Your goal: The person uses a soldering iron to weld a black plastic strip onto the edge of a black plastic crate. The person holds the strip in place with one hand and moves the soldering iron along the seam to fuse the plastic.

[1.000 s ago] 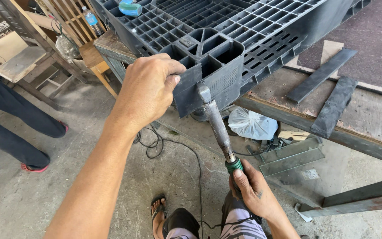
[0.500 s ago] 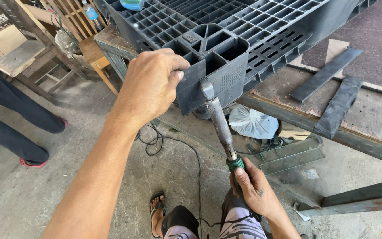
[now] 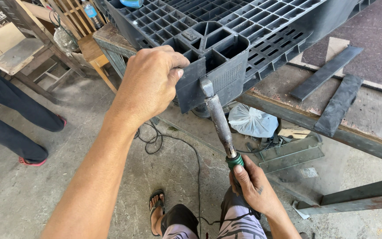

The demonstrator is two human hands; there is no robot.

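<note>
Gripping the corner block of a dark grey plastic pallet (image 3: 244, 26), the left hand (image 3: 149, 84) closes its fingers over a loose grey plastic flap at the corner's front face. The right hand (image 3: 255, 188) is wrapped around the green handle of a hot-air welding tool (image 3: 219, 121), whose metal nozzle touches the flap's edge. The pallet rests on a steel-framed bench (image 3: 354, 141). A white plastic bag (image 3: 253, 121) lies below, near a black power cord (image 3: 173, 141).
</note>
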